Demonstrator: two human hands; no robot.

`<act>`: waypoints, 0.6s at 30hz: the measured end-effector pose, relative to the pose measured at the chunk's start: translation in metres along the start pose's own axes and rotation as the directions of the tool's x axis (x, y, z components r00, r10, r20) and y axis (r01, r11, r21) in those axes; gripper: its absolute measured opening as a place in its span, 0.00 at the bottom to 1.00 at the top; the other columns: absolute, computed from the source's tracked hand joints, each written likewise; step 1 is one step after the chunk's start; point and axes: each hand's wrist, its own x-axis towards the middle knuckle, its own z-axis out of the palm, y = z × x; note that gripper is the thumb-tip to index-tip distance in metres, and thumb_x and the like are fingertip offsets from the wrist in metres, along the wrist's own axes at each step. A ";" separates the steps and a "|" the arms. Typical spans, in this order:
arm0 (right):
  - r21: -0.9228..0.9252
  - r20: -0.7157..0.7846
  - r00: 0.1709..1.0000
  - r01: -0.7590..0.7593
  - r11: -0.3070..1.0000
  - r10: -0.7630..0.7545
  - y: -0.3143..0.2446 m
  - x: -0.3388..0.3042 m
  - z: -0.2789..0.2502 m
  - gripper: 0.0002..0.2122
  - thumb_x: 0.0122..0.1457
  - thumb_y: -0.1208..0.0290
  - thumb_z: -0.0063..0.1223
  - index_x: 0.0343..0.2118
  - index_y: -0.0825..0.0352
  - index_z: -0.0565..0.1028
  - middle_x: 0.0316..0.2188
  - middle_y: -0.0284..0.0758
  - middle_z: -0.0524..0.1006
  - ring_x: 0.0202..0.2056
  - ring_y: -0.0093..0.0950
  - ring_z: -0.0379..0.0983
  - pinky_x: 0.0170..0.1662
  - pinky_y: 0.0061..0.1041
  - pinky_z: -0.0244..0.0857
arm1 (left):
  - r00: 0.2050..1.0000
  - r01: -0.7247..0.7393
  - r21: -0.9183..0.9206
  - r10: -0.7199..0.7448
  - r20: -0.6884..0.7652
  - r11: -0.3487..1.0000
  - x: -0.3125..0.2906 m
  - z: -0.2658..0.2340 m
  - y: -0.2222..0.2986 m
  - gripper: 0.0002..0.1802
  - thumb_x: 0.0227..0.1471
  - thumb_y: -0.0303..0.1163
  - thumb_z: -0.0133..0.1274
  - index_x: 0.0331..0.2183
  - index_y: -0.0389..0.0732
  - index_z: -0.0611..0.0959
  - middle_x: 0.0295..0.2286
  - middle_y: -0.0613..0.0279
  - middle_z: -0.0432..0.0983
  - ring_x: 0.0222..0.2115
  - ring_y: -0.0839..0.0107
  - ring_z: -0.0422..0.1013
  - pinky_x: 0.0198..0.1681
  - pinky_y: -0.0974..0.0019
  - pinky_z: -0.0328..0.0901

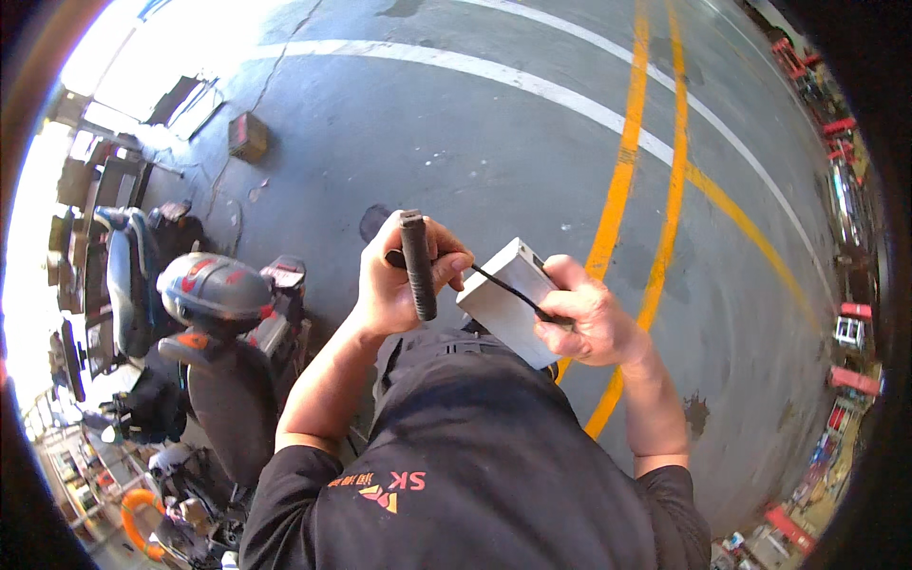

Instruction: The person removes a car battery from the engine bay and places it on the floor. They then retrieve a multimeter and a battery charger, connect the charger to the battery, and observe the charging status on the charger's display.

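In front of my body, my left hand (389,275) is closed round a dark ribbed, handle-like bar (416,271), held upright with a lighter end at its top. Thumb and forefinger of that hand also pinch a thin black cable (508,288). The cable runs across to my right hand (594,313), whose fingers are closed on its other end. A flat silver metal box (503,309) is tilted beneath the cable, against my right hand's fingers. How the right fingers grip the box is partly hidden.
To my left stands a motor scooter with a dark seat (231,408) and a grey top case (214,288). A small worn box (249,138) sits on the grey floor (427,142), which carries yellow and white lines. Red equipment (855,382) lines the far right.
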 end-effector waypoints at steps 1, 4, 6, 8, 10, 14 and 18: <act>-0.006 -0.010 1.000 -0.028 1.000 0.028 0.003 -0.007 -0.017 0.06 0.49 0.71 0.57 0.26 0.69 0.75 0.38 0.42 0.70 0.39 0.36 0.70 0.43 0.30 0.66 | 1.000 -0.021 0.031 0.021 0.013 0.999 0.015 0.009 -0.007 0.17 0.51 0.16 0.57 0.31 0.40 0.64 0.28 0.45 0.76 0.21 0.64 0.75 0.22 0.63 0.72; -0.015 -0.078 0.993 -0.086 0.996 0.085 0.018 -0.028 -0.056 0.07 0.50 0.70 0.57 0.26 0.69 0.74 0.37 0.41 0.68 0.37 0.33 0.68 0.42 0.28 0.65 | 0.998 0.064 -0.086 -0.067 -0.022 0.994 0.060 0.029 -0.024 0.17 0.52 0.17 0.56 0.33 0.39 0.64 0.28 0.47 0.74 0.22 0.63 0.74 0.22 0.63 0.73; -0.074 -0.098 0.988 -0.127 0.989 0.119 0.026 -0.036 -0.081 0.08 0.51 0.69 0.57 0.26 0.69 0.74 0.37 0.41 0.67 0.36 0.33 0.67 0.41 0.27 0.64 | 0.986 0.169 -0.303 -0.160 0.053 0.938 0.087 0.043 -0.036 0.18 0.51 0.18 0.58 0.34 0.40 0.63 0.28 0.47 0.74 0.22 0.62 0.75 0.22 0.63 0.73; -0.082 -0.137 0.976 -0.181 0.980 0.169 0.036 -0.040 -0.104 0.08 0.51 0.69 0.57 0.25 0.69 0.73 0.36 0.41 0.67 0.35 0.35 0.67 0.39 0.30 0.65 | 0.950 0.293 -0.337 -0.234 0.205 0.895 0.117 0.069 -0.048 0.18 0.50 0.21 0.61 0.33 0.38 0.65 0.31 0.49 0.76 0.25 0.66 0.76 0.25 0.64 0.74; -0.146 -0.182 0.961 -0.234 0.961 0.207 0.048 -0.038 -0.129 0.09 0.51 0.69 0.58 0.24 0.69 0.73 0.36 0.41 0.67 0.35 0.36 0.68 0.39 0.31 0.66 | 0.919 0.378 -0.457 -0.265 0.293 0.805 0.148 0.101 -0.070 0.21 0.48 0.21 0.64 0.32 0.40 0.64 0.35 0.45 0.76 0.29 0.66 0.76 0.27 0.64 0.75; -0.147 -0.266 0.913 -0.354 0.923 0.308 0.083 -0.029 -0.165 0.13 0.51 0.65 0.58 0.21 0.70 0.71 0.35 0.39 0.64 0.34 0.33 0.65 0.38 0.30 0.64 | 0.849 0.493 -0.498 -0.269 0.455 0.713 0.216 0.144 -0.116 0.20 0.49 0.18 0.61 0.32 0.40 0.63 0.35 0.46 0.75 0.32 0.62 0.77 0.31 0.62 0.77; -0.153 -0.336 0.844 -0.488 0.860 0.419 0.108 -0.006 -0.210 0.16 0.52 0.62 0.59 0.21 0.71 0.70 0.34 0.40 0.65 0.34 0.34 0.66 0.38 0.30 0.64 | 0.767 0.625 -0.553 -0.300 0.567 0.551 0.293 0.170 -0.148 0.19 0.49 0.19 0.62 0.32 0.39 0.65 0.33 0.49 0.76 0.32 0.61 0.78 0.33 0.62 0.77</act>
